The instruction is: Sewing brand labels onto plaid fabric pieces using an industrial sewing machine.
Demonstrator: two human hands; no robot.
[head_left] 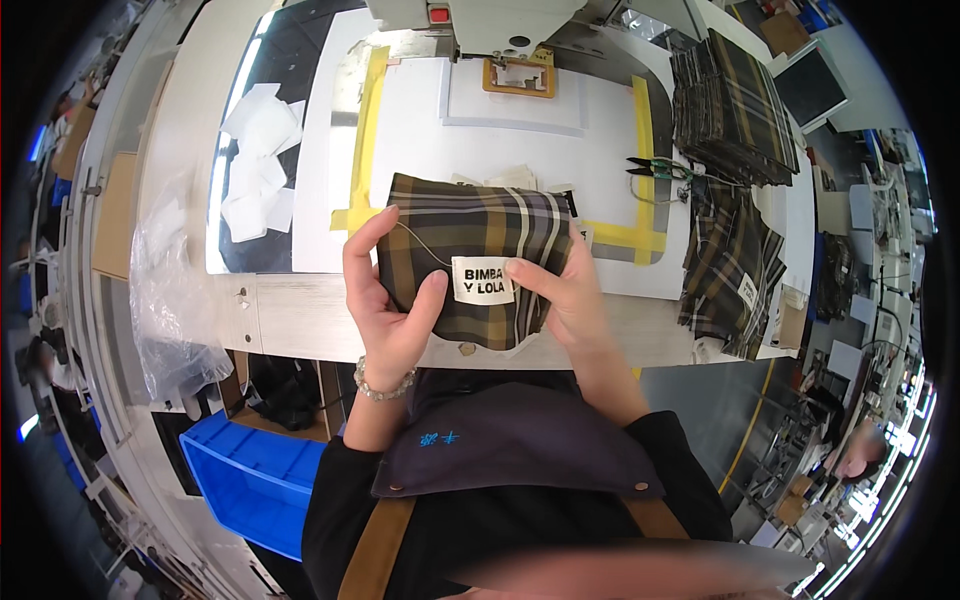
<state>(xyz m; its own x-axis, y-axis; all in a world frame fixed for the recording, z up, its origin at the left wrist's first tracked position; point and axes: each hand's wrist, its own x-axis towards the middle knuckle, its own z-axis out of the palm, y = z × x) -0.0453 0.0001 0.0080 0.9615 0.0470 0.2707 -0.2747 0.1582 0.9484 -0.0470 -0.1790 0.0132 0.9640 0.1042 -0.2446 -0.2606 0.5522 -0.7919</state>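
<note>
Between my two hands is a folded piece of plaid fabric [430,210] in dark green, brown and cream, held up over the table's front edge. A white fabric label [483,281] with black print lies on its front, and a loose thread trails from the label toward the upper left. My left hand [385,290] grips the fabric's left side, thumb on the front near the label. My right hand [570,290] holds the right side, its thumb pressing on the label's right edge.
Ahead is a sewing machine [515,25] with a yellow frame [519,77] under its head. Plaid pieces form a tall stack [735,105], with a labelled plaid piece [730,275] nearer me. Snips [655,168] lie beside them. White labels [262,165], a plastic bag [175,300] and a blue crate [245,480] are left.
</note>
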